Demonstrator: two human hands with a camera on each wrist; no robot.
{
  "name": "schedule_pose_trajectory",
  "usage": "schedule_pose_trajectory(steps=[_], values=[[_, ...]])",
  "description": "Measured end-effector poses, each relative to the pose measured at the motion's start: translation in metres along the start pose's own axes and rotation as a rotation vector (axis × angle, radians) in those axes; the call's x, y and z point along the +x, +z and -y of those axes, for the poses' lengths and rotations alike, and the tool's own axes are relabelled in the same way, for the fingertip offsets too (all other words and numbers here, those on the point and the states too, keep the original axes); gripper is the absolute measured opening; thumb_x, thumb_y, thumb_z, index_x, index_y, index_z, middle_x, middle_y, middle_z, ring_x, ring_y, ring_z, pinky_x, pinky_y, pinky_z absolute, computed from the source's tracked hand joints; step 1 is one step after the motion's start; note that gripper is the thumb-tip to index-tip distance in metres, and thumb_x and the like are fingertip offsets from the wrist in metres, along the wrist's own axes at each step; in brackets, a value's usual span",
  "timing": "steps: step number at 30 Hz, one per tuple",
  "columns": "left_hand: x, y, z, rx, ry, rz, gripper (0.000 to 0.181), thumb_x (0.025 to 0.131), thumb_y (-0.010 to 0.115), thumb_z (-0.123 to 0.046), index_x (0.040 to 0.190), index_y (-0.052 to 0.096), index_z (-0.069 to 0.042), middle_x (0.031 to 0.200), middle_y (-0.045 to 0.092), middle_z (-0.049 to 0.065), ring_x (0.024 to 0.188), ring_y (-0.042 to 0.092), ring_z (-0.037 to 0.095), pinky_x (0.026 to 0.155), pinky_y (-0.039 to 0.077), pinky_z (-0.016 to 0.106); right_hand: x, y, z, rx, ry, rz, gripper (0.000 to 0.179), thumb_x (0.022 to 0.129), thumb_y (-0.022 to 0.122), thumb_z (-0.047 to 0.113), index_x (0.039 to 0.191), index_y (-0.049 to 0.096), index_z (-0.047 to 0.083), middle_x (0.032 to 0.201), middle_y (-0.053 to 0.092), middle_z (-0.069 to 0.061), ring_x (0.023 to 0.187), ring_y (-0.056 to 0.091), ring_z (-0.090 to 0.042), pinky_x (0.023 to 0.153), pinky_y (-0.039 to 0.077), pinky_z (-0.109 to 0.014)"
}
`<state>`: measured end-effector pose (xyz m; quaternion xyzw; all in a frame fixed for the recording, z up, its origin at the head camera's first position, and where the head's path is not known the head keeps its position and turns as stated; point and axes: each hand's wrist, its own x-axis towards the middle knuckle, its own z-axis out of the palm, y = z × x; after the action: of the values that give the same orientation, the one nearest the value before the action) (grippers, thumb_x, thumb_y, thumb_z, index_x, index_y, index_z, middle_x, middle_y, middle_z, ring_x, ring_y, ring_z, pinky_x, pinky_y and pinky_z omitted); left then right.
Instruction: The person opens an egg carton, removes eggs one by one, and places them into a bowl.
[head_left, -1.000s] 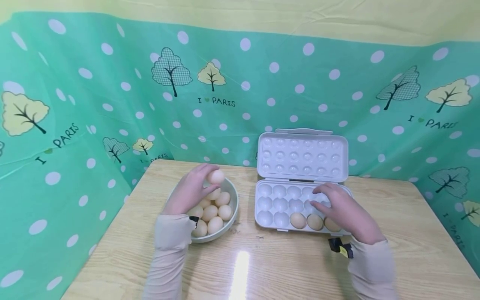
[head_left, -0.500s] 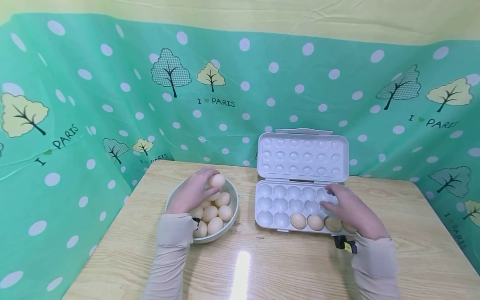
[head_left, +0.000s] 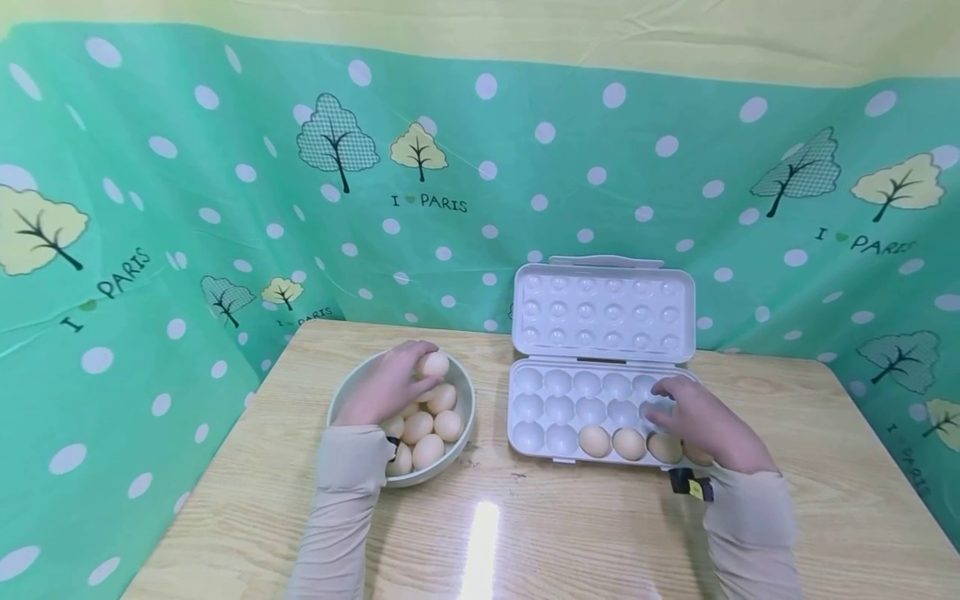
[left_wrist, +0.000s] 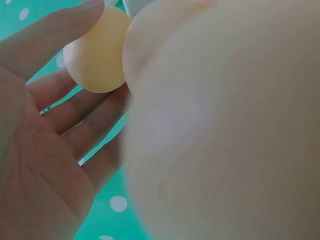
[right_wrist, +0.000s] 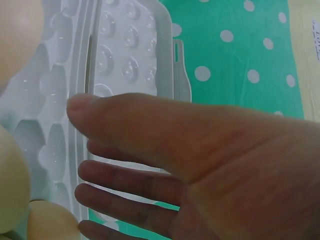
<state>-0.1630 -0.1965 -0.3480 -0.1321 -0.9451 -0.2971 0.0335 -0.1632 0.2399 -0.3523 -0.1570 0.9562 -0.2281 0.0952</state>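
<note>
My left hand (head_left: 386, 387) is over the pale green bowl (head_left: 422, 478) and pinches a cream-coloured egg (head_left: 433, 365) between thumb and fingers. In the left wrist view that egg (left_wrist: 97, 55) sits under the thumb tip, and another egg (left_wrist: 225, 125) blurs large in front. Several more eggs (head_left: 417, 427) lie in the bowl. At the right, a white egg box (head_left: 528, 408) stands with its lid (head_left: 604, 312) raised. Several eggs (head_left: 595, 442) fill part of its near row. Above the box's right end, my right hand (head_left: 705, 421) holds nothing, its thumb and fingers apart.
The wooden table (head_left: 585, 533) carries both the bowl and the box. Behind and along the sides hangs a green dotted cloth (head_left: 442, 275) with printed trees. A bright light reflection lies on the table's front part.
My right hand has moved right across the box, uncovering more cups and another egg in the near row. The left hand, with its egg, has sunk slightly into the bowl.
</note>
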Motion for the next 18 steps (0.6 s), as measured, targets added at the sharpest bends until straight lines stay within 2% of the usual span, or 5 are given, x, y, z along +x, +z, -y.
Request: schedule_pose_trajectory(steps=[5, 11, 13, 16, 18], values=[[-0.001, 0.001, 0.002, -0.004, -0.008, -0.006, 0.028, 0.094, 0.069, -0.026, 0.119, 0.066, -0.014, 0.113, 0.069, -0.001, 0.104, 0.064, 0.018, 0.095, 0.051, 0.040, 0.001, 0.000, -0.002, -0.007, 0.022, 0.011, 0.041, 0.094, 0.064, 0.020, 0.119, 0.060, -0.013, 0.120, 0.060, -0.030, 0.115, 0.055, -0.048, 0.096, 0.047, -0.062], [-0.005, 0.001, 0.002, -0.047, -0.070, 0.008, 0.019, 0.095, 0.068, -0.031, 0.113, 0.068, -0.026, 0.104, 0.068, -0.009, 0.093, 0.064, 0.013, 0.090, 0.051, 0.036, 0.001, -0.001, -0.007, -0.024, 0.016, -0.007, 0.035, 0.092, 0.066, 0.013, 0.115, 0.061, -0.013, 0.113, 0.063, -0.030, 0.108, 0.058, -0.047, 0.091, 0.049, -0.060], [-0.007, 0.001, 0.002, -0.106, -0.105, 0.030, 0.018, 0.096, 0.066, -0.030, 0.113, 0.068, -0.027, 0.104, 0.068, -0.009, 0.092, 0.064, 0.013, 0.091, 0.051, 0.037, 0.001, -0.001, -0.009, -0.024, 0.013, -0.022, 0.034, 0.091, 0.065, 0.011, 0.115, 0.061, -0.013, 0.111, 0.064, -0.029, 0.107, 0.060, -0.046, 0.090, 0.049, -0.060], [-0.013, -0.001, -0.005, -0.276, -0.216, 0.083, 0.020, 0.097, 0.063, -0.028, 0.116, 0.068, -0.027, 0.106, 0.069, -0.004, 0.092, 0.067, 0.017, 0.092, 0.050, 0.039, 0.001, -0.001, -0.013, -0.021, 0.024, -0.022, 0.034, 0.091, 0.064, 0.010, 0.116, 0.061, -0.013, 0.112, 0.063, -0.029, 0.106, 0.060, -0.046, 0.090, 0.049, -0.060], [-0.018, -0.004, -0.014, -0.464, -0.372, 0.136, 0.023, 0.097, 0.060, -0.033, 0.119, 0.066, -0.027, 0.106, 0.071, 0.003, 0.089, 0.070, 0.023, 0.087, 0.053, 0.040, 0.002, -0.001, -0.015, -0.014, 0.046, -0.011, 0.034, 0.092, 0.063, 0.010, 0.117, 0.060, -0.013, 0.113, 0.063, -0.029, 0.107, 0.060, -0.044, 0.091, 0.049, -0.060]])
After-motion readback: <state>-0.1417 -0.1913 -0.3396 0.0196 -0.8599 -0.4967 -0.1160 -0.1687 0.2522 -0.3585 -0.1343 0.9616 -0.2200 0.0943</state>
